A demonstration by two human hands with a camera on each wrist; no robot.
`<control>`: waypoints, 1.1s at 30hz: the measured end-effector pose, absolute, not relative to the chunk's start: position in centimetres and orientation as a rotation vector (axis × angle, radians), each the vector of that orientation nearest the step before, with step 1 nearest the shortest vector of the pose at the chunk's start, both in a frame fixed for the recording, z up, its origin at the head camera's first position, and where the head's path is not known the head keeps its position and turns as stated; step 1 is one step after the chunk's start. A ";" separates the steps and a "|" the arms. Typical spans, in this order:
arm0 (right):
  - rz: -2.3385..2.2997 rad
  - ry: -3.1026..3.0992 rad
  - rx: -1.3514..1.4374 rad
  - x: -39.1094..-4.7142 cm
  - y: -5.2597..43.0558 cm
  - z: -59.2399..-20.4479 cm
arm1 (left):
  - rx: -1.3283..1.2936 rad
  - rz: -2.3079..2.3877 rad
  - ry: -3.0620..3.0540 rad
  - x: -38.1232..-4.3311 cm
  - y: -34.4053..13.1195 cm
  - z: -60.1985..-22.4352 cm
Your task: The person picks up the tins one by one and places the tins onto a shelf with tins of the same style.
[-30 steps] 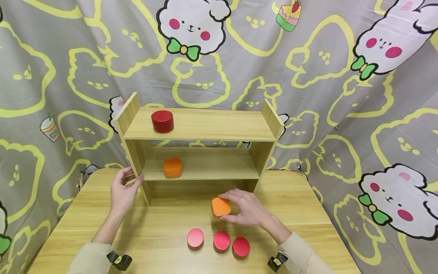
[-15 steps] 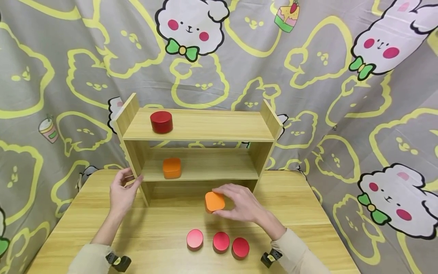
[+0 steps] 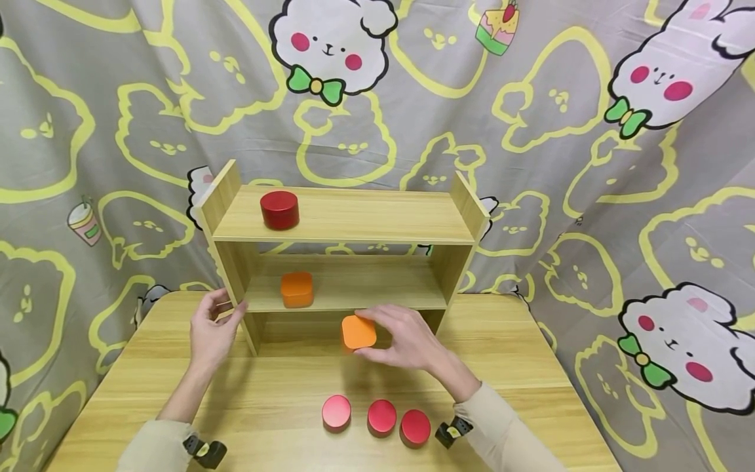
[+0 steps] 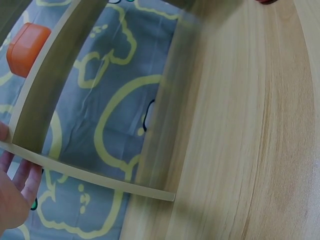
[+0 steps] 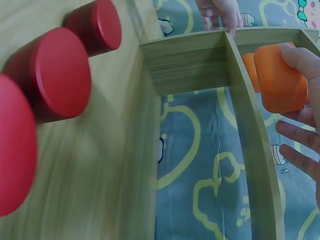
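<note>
My right hand (image 3: 407, 337) pinches an orange rounded-square box (image 3: 358, 332) between thumb and fingers. It is held up in front of the wooden shelf (image 3: 345, 308), near the front edge of the middle board. At the left side panel, my left hand (image 3: 213, 331) grips the shelf, thumb at the front edge and fingers on the outer side; in the left wrist view this hand (image 4: 14, 195) is partly cut off. Another orange box (image 3: 297, 290) sits on the middle board toward the left. On the top board stands a dark red round tin (image 3: 280, 210).
Three red round tins stand on the table in front of the shelf: a left one (image 3: 337, 413), a middle one (image 3: 382, 418) and a right one (image 3: 415, 429). A patterned curtain (image 3: 354, 131) hangs behind the wooden table (image 3: 283, 419).
My right hand has moved left and toward the shelf, carrying the orange box with it. The left hand keeps its place on the side panel.
</note>
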State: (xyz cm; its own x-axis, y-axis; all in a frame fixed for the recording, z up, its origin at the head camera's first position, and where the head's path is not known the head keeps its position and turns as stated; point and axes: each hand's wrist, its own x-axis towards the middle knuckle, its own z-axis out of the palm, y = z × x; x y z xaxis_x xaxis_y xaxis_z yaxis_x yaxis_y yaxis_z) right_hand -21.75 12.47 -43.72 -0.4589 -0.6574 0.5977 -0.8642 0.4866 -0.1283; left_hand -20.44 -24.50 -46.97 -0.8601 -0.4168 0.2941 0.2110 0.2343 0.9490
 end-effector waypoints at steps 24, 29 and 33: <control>0.571 -2.347 1.173 -26.3 9.1 -41.5 | 0.194 -1.674 -2.031 -20.5 -24.4 -46.9; 0.564 -2.378 1.155 -27.2 8.7 -41.6 | 0.201 -1.687 -2.027 -20.5 -24.5 -47.0; 0.536 -2.419 1.129 -27.8 8.4 -41.6 | 0.208 -1.689 -2.024 -20.6 -24.5 -47.0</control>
State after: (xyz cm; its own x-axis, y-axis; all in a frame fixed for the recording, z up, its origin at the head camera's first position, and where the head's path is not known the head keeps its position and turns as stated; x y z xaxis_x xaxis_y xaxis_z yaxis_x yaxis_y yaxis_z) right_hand -27.83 8.36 -41.61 -0.5847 -0.6249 0.5173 -0.7850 0.5968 -0.1662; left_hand -20.57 -24.46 -47.01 -0.8676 -0.4175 0.2702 0.1911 0.2216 0.9562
